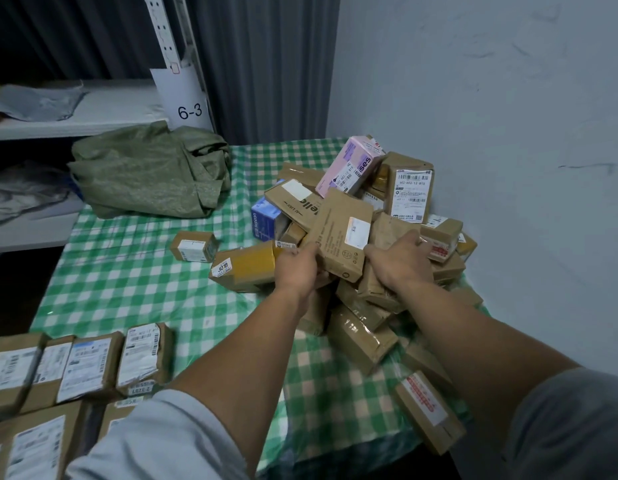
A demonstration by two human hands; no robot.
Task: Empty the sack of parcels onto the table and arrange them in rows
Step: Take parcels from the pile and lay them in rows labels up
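Sack (144, 171) crumpled beside parcel heap (409, 188), left hand (295, 270) gripping flat parcel (338, 233), right hand (401, 261) clutching wrinkled parcel (387, 228).

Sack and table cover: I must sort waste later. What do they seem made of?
Sack: probably woven plastic, dull olive green. A fine weave grain and stiff, crumpled folds show.
Table cover: likely a thin plastic sheet with a green-and-white check. It creases sharply and gleams faintly near the front edge.
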